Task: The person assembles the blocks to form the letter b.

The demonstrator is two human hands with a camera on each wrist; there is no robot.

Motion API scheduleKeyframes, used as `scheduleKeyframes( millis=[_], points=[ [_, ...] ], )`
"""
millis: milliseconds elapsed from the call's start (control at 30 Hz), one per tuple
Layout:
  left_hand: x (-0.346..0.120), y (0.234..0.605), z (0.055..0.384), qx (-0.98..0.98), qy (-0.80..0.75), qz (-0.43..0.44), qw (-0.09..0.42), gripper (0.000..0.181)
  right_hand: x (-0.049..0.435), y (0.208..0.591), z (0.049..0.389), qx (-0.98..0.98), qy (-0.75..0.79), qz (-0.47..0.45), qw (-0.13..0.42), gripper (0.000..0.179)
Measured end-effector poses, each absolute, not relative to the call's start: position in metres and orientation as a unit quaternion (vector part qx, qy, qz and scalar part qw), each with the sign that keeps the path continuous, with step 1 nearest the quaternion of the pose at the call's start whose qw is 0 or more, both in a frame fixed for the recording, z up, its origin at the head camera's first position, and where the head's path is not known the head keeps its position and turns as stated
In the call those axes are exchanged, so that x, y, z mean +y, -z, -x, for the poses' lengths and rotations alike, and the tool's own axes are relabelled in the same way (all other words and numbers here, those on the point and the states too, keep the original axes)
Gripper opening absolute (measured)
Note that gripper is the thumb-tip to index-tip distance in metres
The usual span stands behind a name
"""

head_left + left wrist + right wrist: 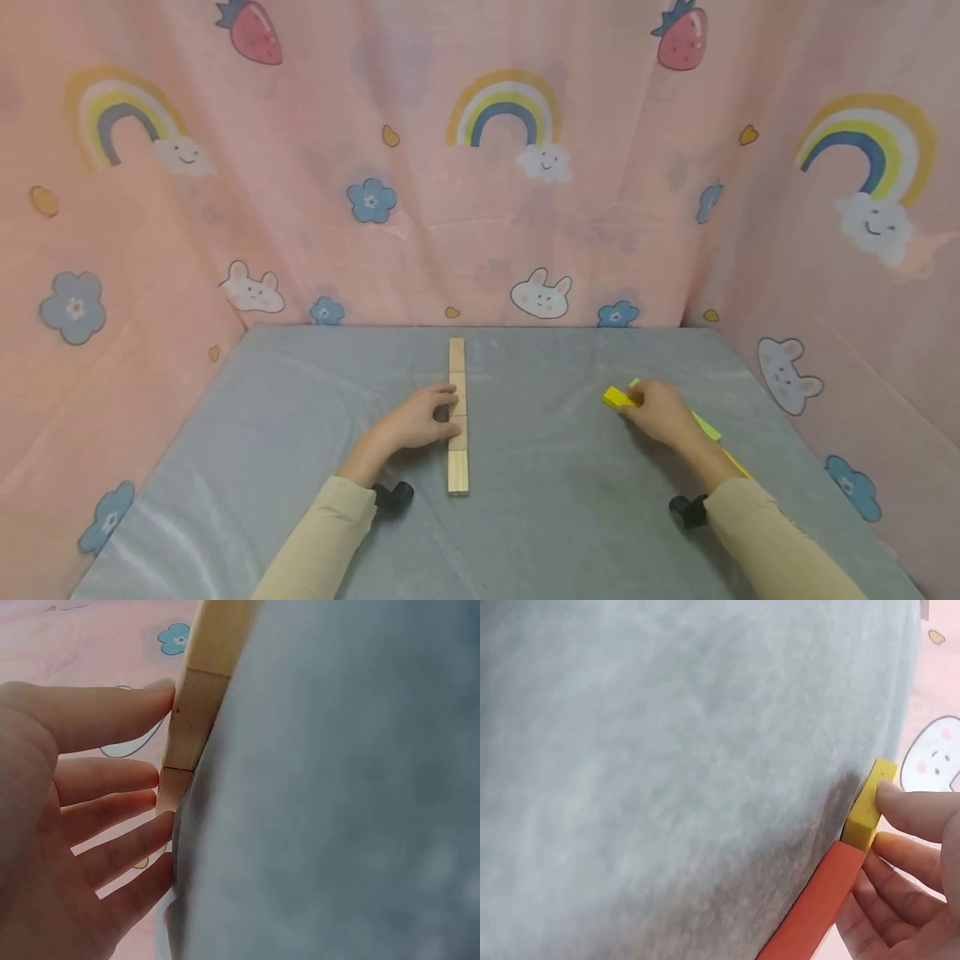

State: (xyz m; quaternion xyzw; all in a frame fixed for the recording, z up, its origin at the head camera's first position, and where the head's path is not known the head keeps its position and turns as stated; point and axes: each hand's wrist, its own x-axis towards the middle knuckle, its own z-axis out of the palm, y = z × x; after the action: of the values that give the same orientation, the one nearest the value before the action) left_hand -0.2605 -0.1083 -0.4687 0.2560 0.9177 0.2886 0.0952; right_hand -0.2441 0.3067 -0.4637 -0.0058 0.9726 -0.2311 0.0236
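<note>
A straight row of several plain wooden blocks (458,473) lies end to end on the grey cloth, left of the middle. My left hand (415,419) is at the row's left side, thumb and fingertips against the wood, the fingers fairly straight in the left wrist view. Over on the right, my right hand (663,412) pinches a yellow block (617,397) between thumb and fingers, low at the cloth. The right wrist view shows an orange block (814,907) meeting the yellow one's near end; in the head view the hand hides it. A light green block (707,427) shows beside the right wrist.
A thin yellow piece (738,463) peeks out beside the right forearm, mostly covered. Grey cloth (540,517) covers the table. A pink patterned curtain (465,242) stands along the back and both sides. Black wrist cameras (393,498) sit under both wrists.
</note>
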Motion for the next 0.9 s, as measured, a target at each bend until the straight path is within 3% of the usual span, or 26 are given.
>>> scheduleKeyframes(
  millis=[400,900],
  points=[
    [-0.107,0.468,0.260,0.918,-0.287,-0.255,0.102,0.060,0.305,0.467,0.249,0.966,0.256,0.028,-0.001,0.036],
    [-0.108,0.472,0.261,0.920,-0.288,-0.247,0.100,0.061,0.276,0.465,0.253,0.957,0.289,0.021,0.010,0.039]
  ],
)
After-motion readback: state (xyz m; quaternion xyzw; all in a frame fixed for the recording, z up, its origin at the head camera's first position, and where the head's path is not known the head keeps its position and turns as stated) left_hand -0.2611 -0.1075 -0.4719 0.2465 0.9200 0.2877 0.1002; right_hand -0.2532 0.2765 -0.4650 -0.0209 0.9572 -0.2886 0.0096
